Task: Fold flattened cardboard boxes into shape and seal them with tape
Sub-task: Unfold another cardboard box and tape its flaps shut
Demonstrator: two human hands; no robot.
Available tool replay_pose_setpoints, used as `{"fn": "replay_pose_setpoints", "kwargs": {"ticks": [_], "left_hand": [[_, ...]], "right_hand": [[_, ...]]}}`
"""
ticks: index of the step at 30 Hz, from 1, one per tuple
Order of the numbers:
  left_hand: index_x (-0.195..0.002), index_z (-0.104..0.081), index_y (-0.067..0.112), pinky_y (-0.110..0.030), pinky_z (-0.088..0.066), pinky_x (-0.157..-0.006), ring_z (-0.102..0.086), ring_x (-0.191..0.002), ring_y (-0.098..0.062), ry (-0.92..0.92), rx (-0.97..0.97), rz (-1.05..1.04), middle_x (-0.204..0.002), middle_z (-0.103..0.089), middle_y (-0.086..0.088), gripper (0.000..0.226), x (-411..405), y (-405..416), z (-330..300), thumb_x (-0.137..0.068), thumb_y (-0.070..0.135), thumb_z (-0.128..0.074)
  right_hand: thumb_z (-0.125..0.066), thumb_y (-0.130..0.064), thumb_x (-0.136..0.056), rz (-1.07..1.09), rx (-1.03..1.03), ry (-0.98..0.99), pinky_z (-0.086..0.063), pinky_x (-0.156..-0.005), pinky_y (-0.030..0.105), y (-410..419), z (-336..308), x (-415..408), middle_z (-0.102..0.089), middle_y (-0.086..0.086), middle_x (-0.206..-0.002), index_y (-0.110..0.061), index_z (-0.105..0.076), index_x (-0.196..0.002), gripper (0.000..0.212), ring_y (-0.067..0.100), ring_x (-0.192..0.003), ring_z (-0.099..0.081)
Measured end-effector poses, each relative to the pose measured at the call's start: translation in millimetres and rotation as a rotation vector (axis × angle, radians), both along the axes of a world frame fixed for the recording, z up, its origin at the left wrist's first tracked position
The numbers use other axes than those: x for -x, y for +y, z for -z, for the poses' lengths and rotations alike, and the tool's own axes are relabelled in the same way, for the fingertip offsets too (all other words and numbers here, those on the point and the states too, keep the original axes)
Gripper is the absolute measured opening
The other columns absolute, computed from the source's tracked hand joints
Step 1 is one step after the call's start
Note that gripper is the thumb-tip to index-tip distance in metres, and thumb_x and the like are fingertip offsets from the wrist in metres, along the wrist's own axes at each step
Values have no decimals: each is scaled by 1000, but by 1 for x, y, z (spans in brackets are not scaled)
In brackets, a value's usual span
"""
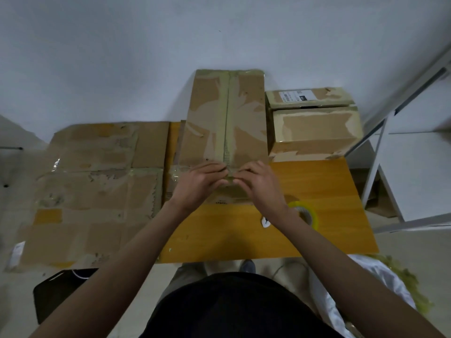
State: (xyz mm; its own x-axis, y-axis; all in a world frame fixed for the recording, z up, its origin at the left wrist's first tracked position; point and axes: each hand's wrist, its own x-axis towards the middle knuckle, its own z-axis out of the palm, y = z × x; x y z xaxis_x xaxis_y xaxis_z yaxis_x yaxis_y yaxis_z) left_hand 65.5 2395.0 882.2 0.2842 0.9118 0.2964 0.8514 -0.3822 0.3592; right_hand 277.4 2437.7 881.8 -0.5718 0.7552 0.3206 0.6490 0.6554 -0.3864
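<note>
Cardboard box (224,118): both hands' curled fingers (219,169) press tape strip (228,164).

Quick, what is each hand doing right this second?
Left hand: fingers curled, pinching the tape strip at the near edge of the tall box.
Right hand: the same, pinching that tape end from the other side.

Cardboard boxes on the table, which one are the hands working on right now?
The tall middle box with the taped centre seam; both hands, left and right, press its near edge. The box with the shipping label sits untouched.
</note>
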Motion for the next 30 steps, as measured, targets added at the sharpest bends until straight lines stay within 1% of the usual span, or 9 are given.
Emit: {"fn": "replay_pose_setpoints", "kwargs": {"ticks": [5, 9, 13, 17, 19, 22, 25, 27, 30], "left_hand": [[-100, -79, 9, -40, -59, -67, -70, -100, -20, -23, -56, -68, -106, -76, -2, 22, -5, 6, 14, -86, 26, -77], [-92, -77, 13, -40, -55, -55, -68, -90, -19, -5, -79, -91, -95, -74, 1, 19, -4, 9, 13, -85, 31, -76], [-105, -78, 11, -39, -60, -82, -70, -104, -17, -112, -65, -86, -111, -75, -2, 25, 5, 0, 9, -85, 25, -78], [-129, -66, 12, -32, -37, -116, -45, -140, -15, -257, 11, -280, -142, -57, 0, 35, 29, -28, 18, -94, 19, -67], [-136, -60, 11, -23, -30, -118, -34, -146, -11, -376, 51, -383, -152, -46, 1, 38, 34, -38, 21, -98, 15, -62], [-142, -53, 12, -6, -30, -109, -36, -140, 0, -517, 55, -517, -156, -38, 6, 42, 23, -42, 22, -101, 15, -57], [-150, -43, 14, -14, -35, -111, -34, -142, 0, -650, 70, -626, -159, -32, 10, 47, 7, -41, 22, -104, 19, -51], [-152, -40, 17, -21, -38, -112, -34, -144, -4, -711, 80, -671, -160, -31, 11, 48, 0, -41, 22, -105, 21, -50], [-143, -53, 17, -14, -42, -105, -43, -135, 4, -781, 43, -636, -153, -44, 8, 43, 6, -42, 18, -101, 18, -58]], "right_hand": [[-71, -18, -89, 46, -78, -4, -41, -68, 37, -1, 10, 6, -55, 1, -87, -13, -70, -88, 5, 22, -84, -50], [-72, -9, -85, 82, -73, 62, -36, -65, 34, 0, 14, 10, -48, 1, -81, -14, -62, -78, 13, 20, -80, -43], [-78, -19, -81, 122, -26, 111, -31, -66, 31, 3, 17, 0, -45, -3, -80, -17, -70, -83, 8, 18, -80, -40], [-78, -25, -79, 327, 116, 343, -38, -75, 25, -5, 21, -17, -54, -5, -86, -21, -78, -92, 13, 14, -87, -45], [-78, -22, -81, 419, 174, 457, -43, -80, 21, -10, 20, -21, -57, -7, -94, -22, -78, -95, 14, 11, -92, -50], [-78, -16, -83, 516, 270, 653, -51, -78, 21, -18, 16, -19, -60, -3, -98, -17, -78, -100, 17, 6, -91, -58], [-76, -16, -85, 608, 367, 771, -52, -75, 14, -24, 14, -16, -66, 2, -99, -16, -76, -108, 23, 1, -88, -62], [-75, -16, -87, 633, 406, 819, -53, -78, 18, -27, 15, -15, -70, 2, -104, -15, -75, -111, 24, 4, -95, -65], [-73, -15, -88, 644, 454, 865, -54, -83, 20, -30, 17, -17, -72, -1, -110, -15, -73, -116, 28, 7, -102, -67]]}}
